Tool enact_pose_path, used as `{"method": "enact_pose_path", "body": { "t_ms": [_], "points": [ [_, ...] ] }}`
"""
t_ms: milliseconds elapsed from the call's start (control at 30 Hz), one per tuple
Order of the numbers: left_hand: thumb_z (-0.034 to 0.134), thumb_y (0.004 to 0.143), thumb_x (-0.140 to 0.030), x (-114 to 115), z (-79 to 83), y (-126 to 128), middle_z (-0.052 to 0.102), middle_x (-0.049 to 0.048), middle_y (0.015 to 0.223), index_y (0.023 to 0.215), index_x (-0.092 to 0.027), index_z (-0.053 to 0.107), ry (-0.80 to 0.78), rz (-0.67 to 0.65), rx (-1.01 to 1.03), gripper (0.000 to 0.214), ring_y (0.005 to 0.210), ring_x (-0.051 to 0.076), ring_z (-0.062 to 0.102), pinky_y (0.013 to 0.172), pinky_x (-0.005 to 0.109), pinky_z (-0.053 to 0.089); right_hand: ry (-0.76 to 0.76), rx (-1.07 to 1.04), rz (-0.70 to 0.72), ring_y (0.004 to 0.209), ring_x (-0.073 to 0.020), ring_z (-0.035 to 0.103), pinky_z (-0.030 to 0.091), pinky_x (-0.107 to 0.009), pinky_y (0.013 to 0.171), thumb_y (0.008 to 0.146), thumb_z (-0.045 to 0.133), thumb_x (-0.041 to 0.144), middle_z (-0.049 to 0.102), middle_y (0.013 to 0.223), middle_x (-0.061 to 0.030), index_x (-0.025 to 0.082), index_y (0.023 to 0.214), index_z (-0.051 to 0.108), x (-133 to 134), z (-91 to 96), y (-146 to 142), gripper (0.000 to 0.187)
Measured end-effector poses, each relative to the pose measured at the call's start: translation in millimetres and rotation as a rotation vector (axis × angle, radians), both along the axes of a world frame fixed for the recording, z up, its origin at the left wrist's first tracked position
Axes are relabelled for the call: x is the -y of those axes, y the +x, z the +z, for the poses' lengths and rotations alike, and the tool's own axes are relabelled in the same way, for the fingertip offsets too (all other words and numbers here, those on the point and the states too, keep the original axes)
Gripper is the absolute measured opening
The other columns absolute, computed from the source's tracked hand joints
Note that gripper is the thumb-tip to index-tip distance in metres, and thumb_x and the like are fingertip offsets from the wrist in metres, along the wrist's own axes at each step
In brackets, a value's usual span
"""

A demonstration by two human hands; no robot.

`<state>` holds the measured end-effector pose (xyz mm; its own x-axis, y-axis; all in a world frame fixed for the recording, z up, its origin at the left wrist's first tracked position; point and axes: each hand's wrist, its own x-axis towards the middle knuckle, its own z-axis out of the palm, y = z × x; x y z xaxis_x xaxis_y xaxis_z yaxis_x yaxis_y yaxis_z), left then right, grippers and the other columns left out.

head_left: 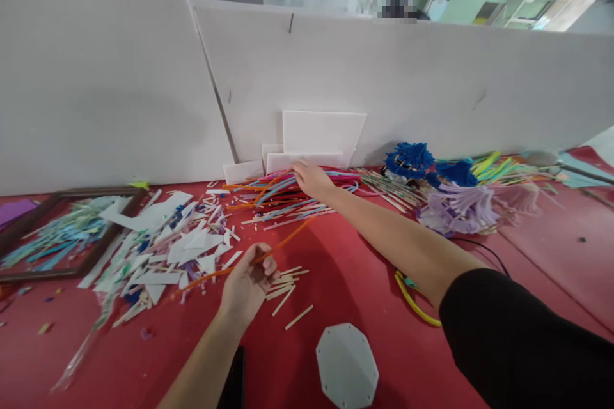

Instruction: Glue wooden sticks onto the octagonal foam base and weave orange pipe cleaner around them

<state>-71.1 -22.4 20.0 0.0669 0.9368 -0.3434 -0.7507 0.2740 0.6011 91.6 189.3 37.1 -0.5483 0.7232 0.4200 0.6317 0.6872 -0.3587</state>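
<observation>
My left hand [251, 281] is closed around an orange pipe cleaner [211, 276], whose ends stick out to both sides above the red table. Further forward, my right hand [311, 180] reaches into a pile of pink, blue and orange pipe cleaners [273, 195]. Its fingers are bent down at the back of that pile, and their tips are partly hidden, so what they pinch cannot be made out. Short wooden sticks [288, 284] lie just right of my left hand. Nearer to me is a grey-white octagonal plate [347, 365] with small holes along its edge.
A white partition [403, 77] stands behind the table, with white boards [321, 131] leaning on it. Paper scraps [192, 246] and a brown frame [91, 262] lie left. Blue tufted pieces [410, 160] and lilac ones [460, 208] sit right, beyond a yellow loop [412, 307].
</observation>
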Motion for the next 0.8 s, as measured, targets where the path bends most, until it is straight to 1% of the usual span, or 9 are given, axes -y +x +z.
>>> {"method": "enact_pose_path", "body": {
  "t_ms": [133,267,333,433,567,633,700,733,800],
  "points": [
    [0.071,0.072,-0.033,-1,2.5,0,0.059,0.0033,0.066,0.066,-0.014,0.062,0.016,0.037,-0.027,0.022,0.065,0.014,0.058,0.063,0.026,0.051,0.039,-0.192,-0.090,0.100,-0.0187,0.057,0.047,-0.033,0.084,0.092,0.029,0.011,0.062,0.107,-0.0109,0.014,0.114,0.053,-5,5.5,-4,0.033],
    [0.078,0.066,-0.037,0,2.1,2,0.055,-0.0004,0.057,0.058,-0.014,0.060,0.043,0.064,-0.079,0.030,0.052,0.010,0.050,0.054,0.023,0.049,0.080,-0.265,-0.049,0.093,-0.0174,0.058,0.047,-0.030,0.079,0.094,0.025,0.015,0.063,0.104,-0.0108,0.012,0.114,0.054,-2,20.3,-8,0.036],
    [0.080,0.063,-0.038,1,0.8,3,0.055,-0.0017,0.057,0.060,-0.015,0.061,0.062,0.093,-0.104,0.030,0.050,0.009,0.047,0.051,0.022,0.049,0.112,-0.246,0.051,0.089,-0.0164,0.057,0.046,-0.029,0.078,0.094,0.032,0.018,0.064,0.102,-0.0090,0.014,0.111,0.059,10,29.2,-12,0.032],
    [0.082,0.060,-0.039,1,-1.6,5,0.057,-0.0018,0.059,0.066,-0.015,0.064,0.081,0.126,-0.131,0.031,0.051,0.009,0.049,0.053,0.023,0.051,0.153,-0.147,0.260,0.086,-0.0154,0.056,0.043,-0.027,0.080,0.089,0.048,0.018,0.067,0.091,-0.0038,0.021,0.100,0.066,43,36.4,-21,0.021],
    [0.082,0.056,-0.047,-1,-4.9,6,0.062,-0.0014,0.066,0.078,-0.017,0.067,0.093,0.183,-0.130,0.041,0.056,0.010,0.054,0.056,0.022,0.052,0.276,0.114,0.518,0.084,-0.0176,0.054,0.041,-0.031,0.078,0.092,0.045,0.019,0.067,0.091,-0.0070,0.019,0.101,0.067,94,32.0,-29,0.024],
    [0.083,0.055,-0.046,-1,-5.6,6,0.062,-0.0029,0.066,0.081,-0.019,0.066,0.097,0.227,-0.120,0.041,0.056,0.009,0.054,0.053,0.019,0.050,0.258,0.182,0.651,0.085,-0.0168,0.055,0.042,-0.029,0.076,0.091,0.047,0.021,0.067,0.095,-0.0066,0.018,0.102,0.067,110,28.8,-29,0.023],
    [0.083,0.059,-0.039,-1,-5.4,4,0.061,-0.0049,0.062,0.079,-0.019,0.065,0.093,0.254,-0.111,0.033,0.051,0.007,0.052,0.049,0.017,0.047,0.188,0.212,0.745,0.088,-0.0136,0.057,0.043,-0.024,0.077,0.088,0.054,0.029,0.066,0.099,-0.0032,0.020,0.102,0.067,115,27.9,-25,0.021],
    [0.081,0.062,-0.035,-1,-4.9,3,0.058,-0.0058,0.057,0.077,-0.019,0.064,0.090,0.255,-0.107,0.028,0.047,0.006,0.048,0.047,0.016,0.045,0.132,0.227,0.729,0.091,-0.0113,0.058,0.043,-0.021,0.078,0.087,0.056,0.035,0.066,0.101,-0.0010,0.023,0.103,0.067,112,28.0,-23,0.022],
    [0.076,0.070,-0.032,0,-3.6,2,0.050,-0.0071,0.046,0.072,-0.018,0.062,0.083,0.238,-0.097,0.020,0.039,0.005,0.040,0.044,0.017,0.042,0.010,0.256,0.572,0.097,-0.0084,0.057,0.042,-0.017,0.084,0.091,0.052,0.039,0.065,0.106,0.0001,0.023,0.106,0.065,99,27.6,-20,0.026]
  ]
}}
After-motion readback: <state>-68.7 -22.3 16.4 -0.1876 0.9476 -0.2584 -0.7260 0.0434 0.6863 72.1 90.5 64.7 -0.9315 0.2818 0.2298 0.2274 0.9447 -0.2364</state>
